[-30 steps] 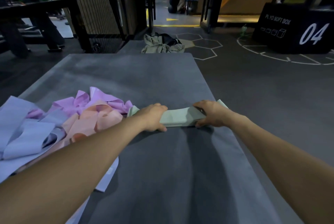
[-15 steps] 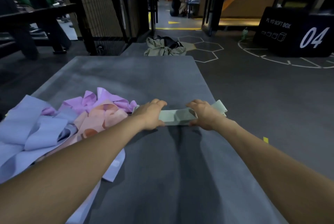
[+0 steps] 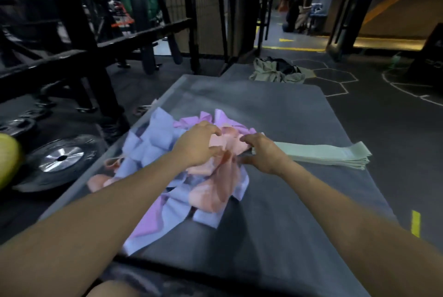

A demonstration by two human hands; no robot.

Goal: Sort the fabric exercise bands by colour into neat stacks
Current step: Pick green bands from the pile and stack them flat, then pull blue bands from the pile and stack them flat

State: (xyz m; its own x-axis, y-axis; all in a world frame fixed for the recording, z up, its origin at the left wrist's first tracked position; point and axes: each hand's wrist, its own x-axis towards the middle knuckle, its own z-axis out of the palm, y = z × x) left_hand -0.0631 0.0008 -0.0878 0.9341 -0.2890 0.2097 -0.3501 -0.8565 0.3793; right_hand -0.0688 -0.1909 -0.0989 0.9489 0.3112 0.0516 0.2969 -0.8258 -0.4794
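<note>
Peach bands (image 3: 217, 184) lie tangled atop the lilac and blue heap, left of the squared-off green stack (image 3: 323, 156) on the mat (image 3: 275, 236) — our left hand (image 3: 196, 146) and right hand (image 3: 262, 155) reach in with loosely curled fingers; whether either has hold yet, we cannot tell — probably peach sorts next.

No text, label, number or brand could be read anywhere; every surface that might have borne one was blurred.

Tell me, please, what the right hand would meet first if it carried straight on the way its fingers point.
Probably the peach bands: the right hand points left toward the left hand, fingertips at the peach fabric; depth is unclear.
</note>
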